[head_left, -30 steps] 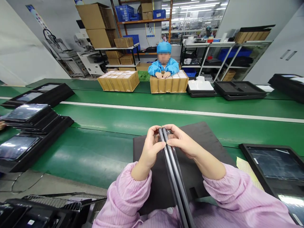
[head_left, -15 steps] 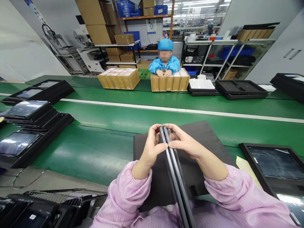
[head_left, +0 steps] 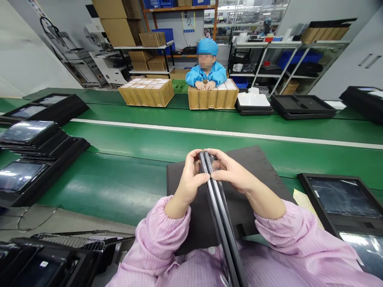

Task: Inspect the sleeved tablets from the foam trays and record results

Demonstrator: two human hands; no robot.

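Note:
Two thin dark tablets stand on edge side by side in front of me, seen along their narrow grey sides. My left hand (head_left: pixel 191 172) is closed on the left tablet (head_left: pixel 216 217), thumb across its edge. Around the right tablet (head_left: pixel 225 215) my right hand (head_left: pixel 229 169) is closed the same way, with clear film showing by its fingers. Both thumbs meet near the upper ends, where the tablets lie close together. Their lower ends come down close to my body. Under my hands a black foam sheet (head_left: pixel 254 171) lies on the green bench (head_left: pixel 119 183).
Trays with tablets (head_left: pixel 22 175) are stacked at left; another black tray (head_left: pixel 305 187) holds screens at right, beside a yellow dotted sheet (head_left: pixel 305 201). Across the bench, a person in blue (head_left: pixel 206 75) rests both hands on a cardboard-divided box (head_left: pixel 212 99). A similar box (head_left: pixel 146 93) stands beside it.
The whole view has shifted slightly, so most things sit a little higher in the picture. Both hands keep the same hold on the two tablets.

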